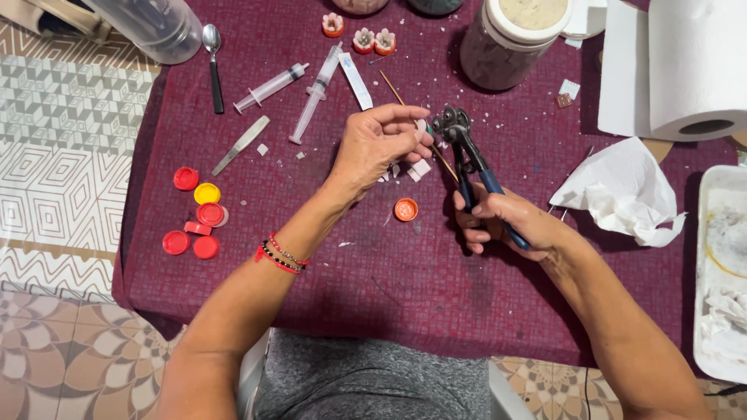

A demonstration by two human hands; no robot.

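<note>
**A:** What lies along the left edge of the tabletop?

**B:** A cluster of bottle caps point(193, 214), mostly red with one yellow, sits near the left edge of the maroon tablecloth point(373, 295). Further back are a metal nail file point(241, 145), a spoon point(212, 64) with a black handle, and two empty plastic syringes point(311, 93) lying at a slant.

**A:** And the left hand?

**B:** The left forearm rises from the near edge toward the middle of the tabletop, with red and black beaded bracelets point(280, 255) at the wrist. The left hand point(377, 148) is raised, wrist bent, fingers curled together and pinched on a small pale tile piece point(421, 126). The piece is tiny, so its shape is hard to judge. It is held right at the head of the nippers.

**A:** Where are the nippers?

**B:** The wheeled nippers point(467, 159) are at the centre of the tabletop, dark metal head pointing away, blue handles toward the person. The right hand point(506, 222) is wrapped around the handles, fingers clamped shut on them, forearm coming in from the near right corner. An orange cap point(405, 209) lies just below the hands, with pale fragments point(419, 169) under them.

**A:** And to the right?

**B:** A crumpled paper towel point(622, 194), a paper towel roll point(696, 66) at the far right corner, and a white tray point(720, 272) on the right edge. A lidded jar point(510, 39) stands at the far edge.
</note>
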